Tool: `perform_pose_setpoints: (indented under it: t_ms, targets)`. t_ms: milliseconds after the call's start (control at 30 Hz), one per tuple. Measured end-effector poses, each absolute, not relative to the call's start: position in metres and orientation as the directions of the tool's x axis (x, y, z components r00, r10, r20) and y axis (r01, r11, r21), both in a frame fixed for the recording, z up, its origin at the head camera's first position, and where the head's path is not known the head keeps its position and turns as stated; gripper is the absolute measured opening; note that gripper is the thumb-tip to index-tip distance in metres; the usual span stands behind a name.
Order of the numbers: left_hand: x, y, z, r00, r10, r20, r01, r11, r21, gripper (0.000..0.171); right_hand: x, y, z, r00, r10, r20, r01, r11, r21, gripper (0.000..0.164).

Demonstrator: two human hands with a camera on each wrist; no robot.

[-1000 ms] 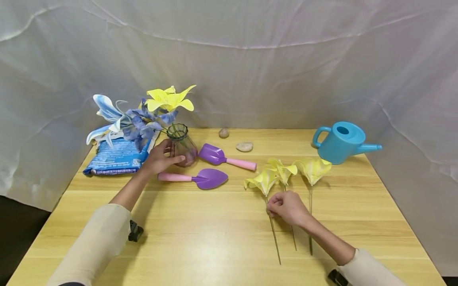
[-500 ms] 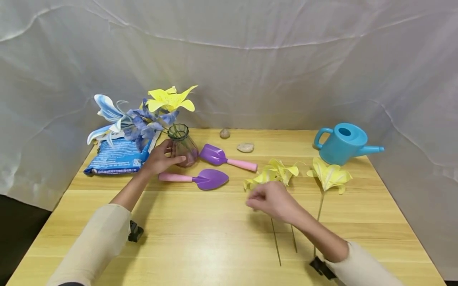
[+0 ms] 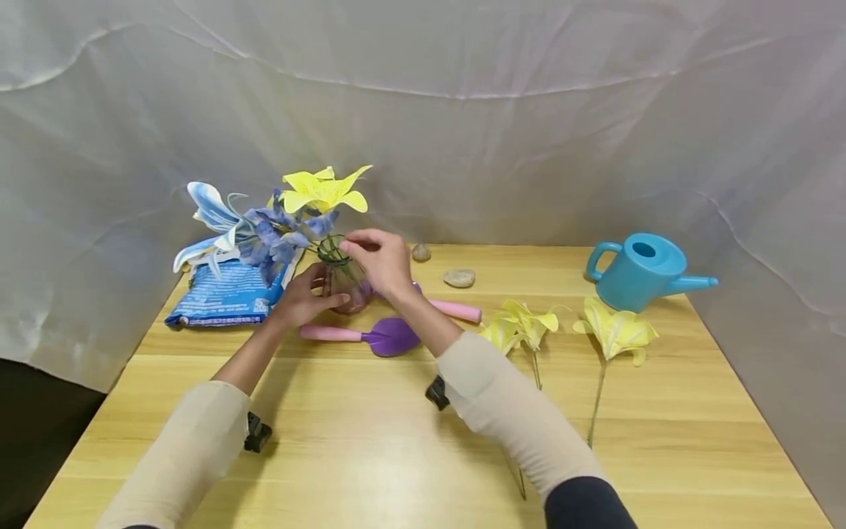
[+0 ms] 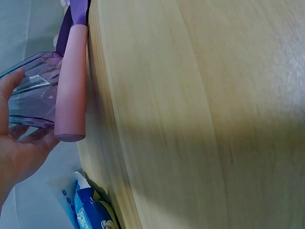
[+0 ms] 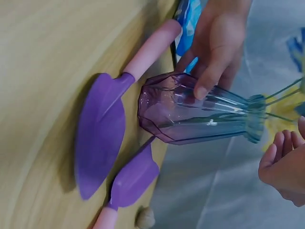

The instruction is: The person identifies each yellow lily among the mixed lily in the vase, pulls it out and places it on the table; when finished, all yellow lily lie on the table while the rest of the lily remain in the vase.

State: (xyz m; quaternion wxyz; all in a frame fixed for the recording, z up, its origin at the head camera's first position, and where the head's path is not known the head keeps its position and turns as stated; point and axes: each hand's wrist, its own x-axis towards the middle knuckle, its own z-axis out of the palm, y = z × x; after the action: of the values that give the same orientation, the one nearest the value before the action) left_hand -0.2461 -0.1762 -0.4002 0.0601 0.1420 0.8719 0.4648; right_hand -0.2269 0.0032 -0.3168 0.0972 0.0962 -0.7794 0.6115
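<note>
A clear purple-and-green glass vase [image 3: 352, 292] stands upright at the back left. It bears a yellow lily [image 3: 324, 193], blue-violet flowers [image 3: 271, 234] and a blue-and-white lily [image 3: 214, 209]. My left hand [image 3: 302, 297] holds the vase low on its side, thumb in front and fingers behind. At the vase's mouth is my right hand [image 3: 383, 258], fingers bent close to the stems; whether a stem is between them is hidden. In the right wrist view, the curled fingers of the right hand [image 5: 288, 164] are beside the green rim, where thin stems come out.
Purple trowel [image 3: 391, 336] and pink-handled scoop [image 3: 456, 311] lie before the vase, partly under my right forearm. Loose yellow lilies [image 3: 617, 334] lie at right, one partly behind my sleeve. Blue watering can [image 3: 637, 273], two stones [image 3: 459, 278] and a blue bag [image 3: 221, 295] stand further back.
My right hand has left the loose yellow lilies and moved left and back to the vase's mouth. The rightmost lily has shifted right. My left hand has stayed on the vase.
</note>
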Motion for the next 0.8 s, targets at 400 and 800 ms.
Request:
perform_pose_setpoints:
  t_ms: [400, 800]
  targets:
    - [-0.244, -0.175, -0.395, -0.950, 0.311, 0.020, 0.183, 0.507, 0.842, 0.069, -0.257, -0.020, -0.327, -0.961, -0.042, 0.274, -0.273, 0.320, -0.907, 0.012]
    - [-0.248, -0.176, -0.402, -0.952, 0.306, 0.026, 0.196, 0.541, 0.818, 0.074, -0.260, -0.016, -0.323, -0.961, -0.029, 0.274, -0.267, 0.352, -0.897, 0.013]
